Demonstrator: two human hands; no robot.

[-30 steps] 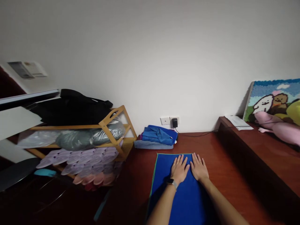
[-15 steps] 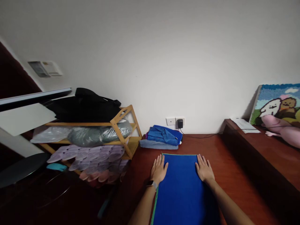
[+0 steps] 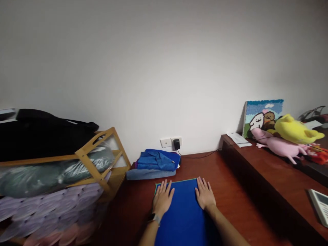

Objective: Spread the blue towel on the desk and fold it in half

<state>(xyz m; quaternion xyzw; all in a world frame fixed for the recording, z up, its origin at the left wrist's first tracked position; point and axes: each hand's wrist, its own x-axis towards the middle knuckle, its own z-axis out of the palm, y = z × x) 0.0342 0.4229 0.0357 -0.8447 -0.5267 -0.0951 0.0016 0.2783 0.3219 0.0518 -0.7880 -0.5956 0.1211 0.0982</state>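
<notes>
A blue cloth (image 3: 180,215) with a green edge lies flat on the reddish-brown wooden table (image 3: 230,191). My left hand (image 3: 163,199) rests on its far left corner, fingers stretched out and a watch on the wrist. Flat on the far right edge of the cloth lies my right hand (image 3: 205,194), its fingers also extended. Neither hand grips anything. Just beyond the cloth, near the wall, sits a pile of folded blue cloths (image 3: 156,160).
At left stands a wooden rack (image 3: 116,167) with a black bag (image 3: 46,133), plastic-wrapped bundles and rows of slippers (image 3: 58,205). A black plug (image 3: 176,144) sits in the wall socket. The raised ledge at right carries a pink plush toy (image 3: 278,145), a yellow one (image 3: 294,130) and a picture (image 3: 263,118).
The view has swung to the right, bringing the yellow plush toy and a white device into sight. My left hand has shifted inward over the cloth's corner; my right hand stays at its edge.
</notes>
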